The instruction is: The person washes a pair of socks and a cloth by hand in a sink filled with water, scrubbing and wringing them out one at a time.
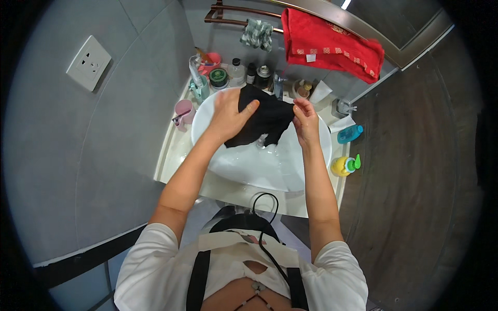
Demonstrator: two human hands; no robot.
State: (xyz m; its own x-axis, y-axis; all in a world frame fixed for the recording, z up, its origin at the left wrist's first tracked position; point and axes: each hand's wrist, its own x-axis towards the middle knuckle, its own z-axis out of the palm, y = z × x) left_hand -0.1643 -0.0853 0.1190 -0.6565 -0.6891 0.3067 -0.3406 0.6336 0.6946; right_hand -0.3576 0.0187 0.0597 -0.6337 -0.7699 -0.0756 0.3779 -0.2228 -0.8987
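Note:
A black cloth (264,115) hangs stretched between my two hands over a white washbasin (249,173). My left hand (228,111) grips its left side, thumb laid across the front. At the cloth's upper right corner, my right hand (306,120) pinches the edge between thumb and fingers. Behind the cloth stands a metal faucet (279,85), partly covered by it. Below the cloth's lower edge, water and a shiny drain fitting (262,140) show in the basin. The cloth's exact kind cannot be made out.
Left of the basin stand a pink mug (184,110), a teal cup (199,92) and a green-lidded jar (218,78). At right are a blue bottle (350,134) and a yellow pump bottle (342,166). A red towel (332,49) hangs above. A black cable (267,251) loops before me.

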